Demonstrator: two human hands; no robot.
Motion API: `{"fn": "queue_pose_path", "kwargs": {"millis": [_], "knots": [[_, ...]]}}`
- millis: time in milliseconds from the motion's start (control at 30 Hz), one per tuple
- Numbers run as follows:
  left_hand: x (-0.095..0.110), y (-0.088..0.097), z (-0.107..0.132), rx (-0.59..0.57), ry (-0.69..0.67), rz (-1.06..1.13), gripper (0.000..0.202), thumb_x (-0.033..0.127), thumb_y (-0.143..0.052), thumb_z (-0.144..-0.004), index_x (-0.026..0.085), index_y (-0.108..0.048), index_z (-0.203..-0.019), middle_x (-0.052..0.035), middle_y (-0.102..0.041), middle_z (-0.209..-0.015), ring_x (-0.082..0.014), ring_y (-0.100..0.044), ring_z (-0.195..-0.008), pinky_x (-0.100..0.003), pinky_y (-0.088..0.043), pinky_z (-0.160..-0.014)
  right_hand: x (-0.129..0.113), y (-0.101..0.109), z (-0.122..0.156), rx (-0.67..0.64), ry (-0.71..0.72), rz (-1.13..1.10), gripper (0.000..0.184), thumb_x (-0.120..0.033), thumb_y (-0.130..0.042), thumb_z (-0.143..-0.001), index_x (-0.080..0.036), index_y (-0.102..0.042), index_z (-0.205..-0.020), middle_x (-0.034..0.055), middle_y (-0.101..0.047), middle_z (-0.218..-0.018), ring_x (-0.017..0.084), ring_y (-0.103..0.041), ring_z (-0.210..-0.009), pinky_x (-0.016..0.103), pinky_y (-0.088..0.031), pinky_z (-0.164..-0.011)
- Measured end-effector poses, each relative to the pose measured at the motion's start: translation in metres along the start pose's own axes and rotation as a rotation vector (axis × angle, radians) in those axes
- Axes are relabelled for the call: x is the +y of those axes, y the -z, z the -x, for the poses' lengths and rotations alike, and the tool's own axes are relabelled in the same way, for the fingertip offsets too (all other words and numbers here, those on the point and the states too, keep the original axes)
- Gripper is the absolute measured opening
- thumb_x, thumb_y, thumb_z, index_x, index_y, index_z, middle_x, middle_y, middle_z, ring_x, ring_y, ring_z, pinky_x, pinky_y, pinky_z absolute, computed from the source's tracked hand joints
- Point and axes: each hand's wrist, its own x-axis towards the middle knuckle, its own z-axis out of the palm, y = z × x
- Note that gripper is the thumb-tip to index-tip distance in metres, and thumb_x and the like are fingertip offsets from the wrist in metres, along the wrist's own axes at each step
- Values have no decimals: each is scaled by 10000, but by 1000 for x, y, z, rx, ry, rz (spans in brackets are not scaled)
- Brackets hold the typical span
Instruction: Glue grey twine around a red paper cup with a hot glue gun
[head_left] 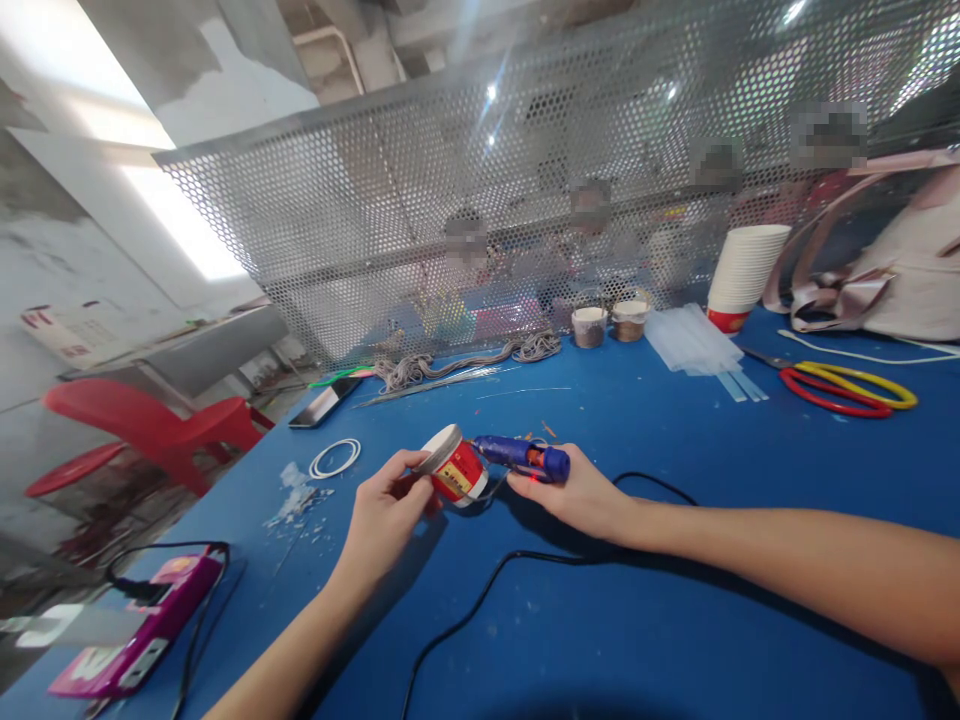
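My left hand [391,502] grips a small red and white paper cup [457,468] by its grey-edged rim, tilted above the blue table. A dark blue glue gun [517,454] is in my right hand [576,492], its fingers wrapped round the handle. The gun's nozzle points left and comes up against the cup's side near the rim; I cannot tell whether it touches. A thin grey cord hangs by the cup's base. Just beyond the gun, small orange-brown scraps lie on the table.
Grey cord bundles [465,364], two wrapped cups [589,327], glue sticks [694,338], stacked paper cups [746,275] and scissors [844,388] lie along the back, before a perforated metal screen [360,230]. A black cable [480,598] crosses the front. A purple power strip [142,630] sits front left.
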Motion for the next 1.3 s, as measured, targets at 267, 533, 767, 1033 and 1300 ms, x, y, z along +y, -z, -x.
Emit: {"fn": "queue_pose_path", "kwargs": {"millis": [267,533,767,1033,1300], "knots": [[-2,1,0,-11,-10,-4,166,230,-543,-692,163,-644,-806,39,-592,-488,-140,-547,-484,-248,-425,-524,2,-1,2,-21,33,5,190,-281,-587,-755,-151,-533,-627,-50,-426,-555,77,-351,-518,216,-327,-490],[0,1,0,1,-16,0,167,228,-539,-686,160,-647,-793,40,-587,-481,-135,-541,-475,-241,-424,-511,-1,-1,3,-32,41,10,188,-282,-589,-755,-150,-537,-632,-48,-438,-560,79,-361,-519,220,-340,-498],[4,0,1,27,-20,-8,155,256,-547,-686,167,-636,-777,38,-592,-474,-144,-563,-462,-254,-444,-513,-2,1,2,16,50,14,213,-293,-574,-780,-174,-481,-629,-43,-430,-589,88,-380,-541,222,-368,-516],[7,-5,2,38,14,52,243,367,-612,-705,168,-631,-843,20,-643,-520,-166,-614,-492,-281,-514,-541,-8,-3,-5,132,308,104,150,-272,-594,-801,-188,-476,-839,0,-552,-751,116,-508,-629,239,-442,-627],[12,-13,7,3,64,88,225,336,-608,-724,154,-625,-856,10,-662,-547,-159,-625,-500,-290,-525,-564,-5,-16,-18,20,473,265,159,-323,-557,-848,-191,-471,-876,45,-562,-832,173,-517,-748,284,-413,-684]]}}
